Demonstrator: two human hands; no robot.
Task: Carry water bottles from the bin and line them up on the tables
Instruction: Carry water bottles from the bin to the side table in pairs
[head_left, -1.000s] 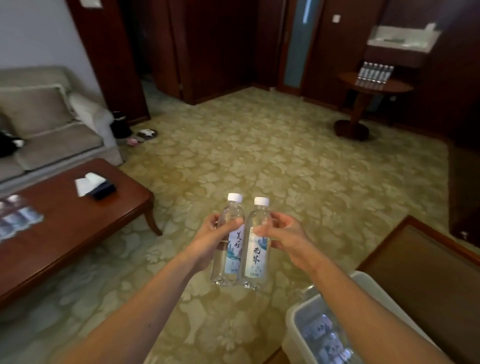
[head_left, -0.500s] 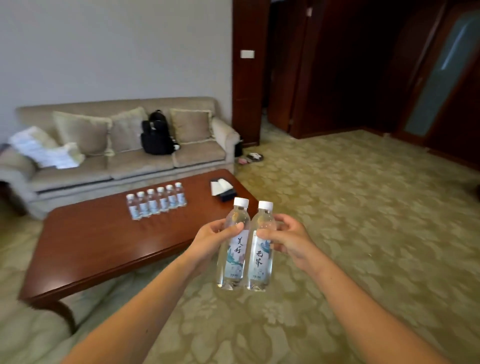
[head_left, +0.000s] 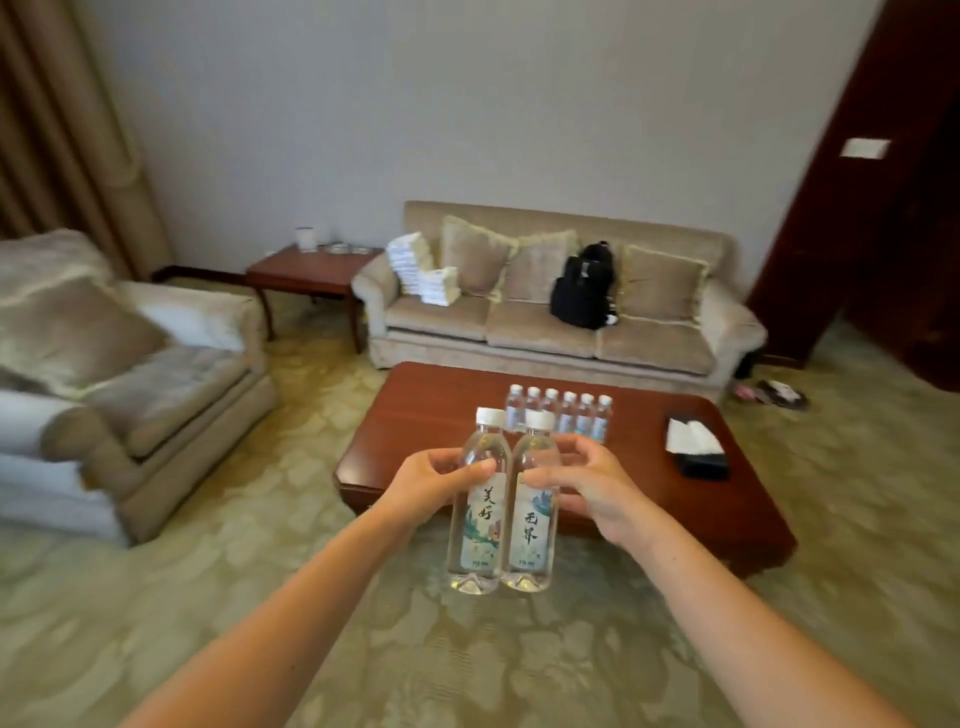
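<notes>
My left hand (head_left: 428, 480) grips a clear water bottle (head_left: 478, 512) with a white cap and a pale label. Beside it, touching, a second like bottle (head_left: 530, 512) is gripped by my right hand (head_left: 592, 483). Both bottles are upright and held out in front of me, above the carpet and the near edge of the red-brown coffee table (head_left: 431, 415). On the table behind them stands a row of several water bottles (head_left: 576, 415), side by side. The bin is out of view.
A black tissue box (head_left: 696, 449) lies on the table's right end. A beige sofa (head_left: 545, 327) with a black backpack (head_left: 582, 291) stands behind the table. An armchair (head_left: 130, 374) is at left, a small side table (head_left: 306, 273) in the corner.
The view has swung left, so the coffee table and sofa are now straight ahead and nearer. My hands still hold the two bottles together in the same way.
</notes>
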